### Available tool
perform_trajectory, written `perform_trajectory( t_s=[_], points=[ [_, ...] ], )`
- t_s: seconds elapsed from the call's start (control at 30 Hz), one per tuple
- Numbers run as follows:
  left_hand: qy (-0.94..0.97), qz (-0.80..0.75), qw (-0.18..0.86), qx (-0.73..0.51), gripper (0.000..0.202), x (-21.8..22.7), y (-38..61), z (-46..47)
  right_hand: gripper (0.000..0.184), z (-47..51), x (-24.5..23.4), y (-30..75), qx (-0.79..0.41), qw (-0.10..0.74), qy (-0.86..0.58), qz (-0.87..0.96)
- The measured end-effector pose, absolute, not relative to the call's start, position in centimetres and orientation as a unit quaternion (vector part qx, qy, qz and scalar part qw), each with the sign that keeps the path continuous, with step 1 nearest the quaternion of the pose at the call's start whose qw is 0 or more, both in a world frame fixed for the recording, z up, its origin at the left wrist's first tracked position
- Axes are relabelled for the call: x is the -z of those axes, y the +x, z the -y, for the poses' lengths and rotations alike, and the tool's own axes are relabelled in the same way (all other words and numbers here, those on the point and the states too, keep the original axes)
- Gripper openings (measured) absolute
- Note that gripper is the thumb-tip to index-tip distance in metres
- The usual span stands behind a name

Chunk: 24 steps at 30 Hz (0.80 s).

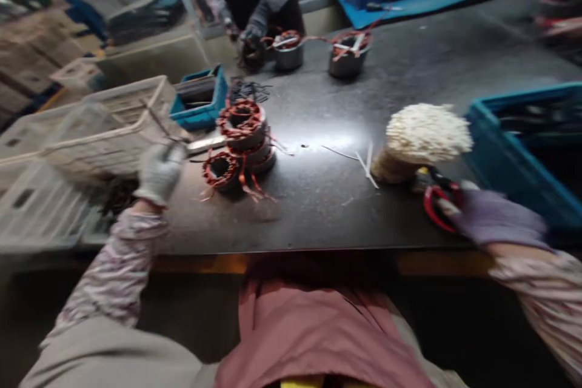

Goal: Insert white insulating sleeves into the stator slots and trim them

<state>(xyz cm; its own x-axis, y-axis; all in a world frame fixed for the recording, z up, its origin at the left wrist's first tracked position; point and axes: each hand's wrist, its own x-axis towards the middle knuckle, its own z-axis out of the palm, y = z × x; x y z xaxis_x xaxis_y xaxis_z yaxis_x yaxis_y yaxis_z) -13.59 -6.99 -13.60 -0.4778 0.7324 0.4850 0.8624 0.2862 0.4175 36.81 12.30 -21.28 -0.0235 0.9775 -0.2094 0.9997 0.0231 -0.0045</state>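
Observation:
My left hand point(161, 173), in a white glove, is closed beside the pale plastic crate. A thin dark rod point(154, 118) and a flat light strip point(207, 145) reach out from its fingers, but blur hides which of them it grips. Just right of it stand stacked stator cores with copper windings point(243, 121) and a smaller wound stator point(220, 171). My right hand point(498, 218), in a purple glove, is closed on red-handled scissors point(441, 200) at the table's right. Close by stands an upright bundle of white ties point(427, 133) with a brown wrapped base.
Loose white strips point(366, 167) lie mid-table point(309, 212). At left are a pale crate point(113, 139) and a small blue bin point(200, 100); at right, a large blue bin point(522, 151). Across the table, a co-worker's gloved hands point(254, 33) are near two stators point(348, 57).

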Motion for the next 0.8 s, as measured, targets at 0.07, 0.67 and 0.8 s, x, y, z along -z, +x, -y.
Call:
perform_trajectory(
  t_s=[0.07, 0.67, 0.8],
  points=[
    [-0.480, 0.777, 0.158, 0.376, 0.036, 11.2, -13.7, 4.1, 0.041, -11.8, 20.4, 36.2, 0.034, 0.050, 0.676, -0.734],
    [-0.478, 0.784, -0.167, 0.359, 0.020, 8.2, -7.7, -2.6, 0.054, -10.1, 16.3, 30.0, -0.004, -0.190, 0.505, -0.842],
    [-0.558, 0.738, -0.087, 0.368, 0.028, 4.6, -4.4, 1.6, 0.049, -10.2, 17.0, 30.5, 0.001, -0.257, 0.496, -0.830]
  ],
)
